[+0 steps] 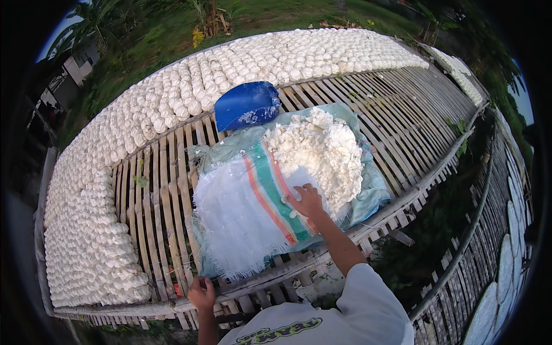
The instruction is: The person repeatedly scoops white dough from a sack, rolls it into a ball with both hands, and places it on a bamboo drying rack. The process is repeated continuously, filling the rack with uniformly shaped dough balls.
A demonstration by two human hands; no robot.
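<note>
My right hand (306, 200) rests, fingers apart, on a white woven plastic sheet (224, 213) with green and red stripes and frayed edges. Just beyond that hand lies a heap of white, crumbly, moist-looking material (322, 152) on pale blue-green plastic sheeting (371, 201). My left hand (201, 292) is at the near edge of the bamboo rack, left of the sheet, its fingers curled; what they grip, if anything, is hidden. A cut blue plastic container (244, 106), flecked with white, sits behind the sheets.
The slatted bamboo rack (155, 201) carries rows of small white lumps (115, 129) along its far and left sides. A second rack (437, 313) with pale flat pieces (484, 305) stands at right. Grass (144, 34), plants and a structure (75, 69) lie beyond.
</note>
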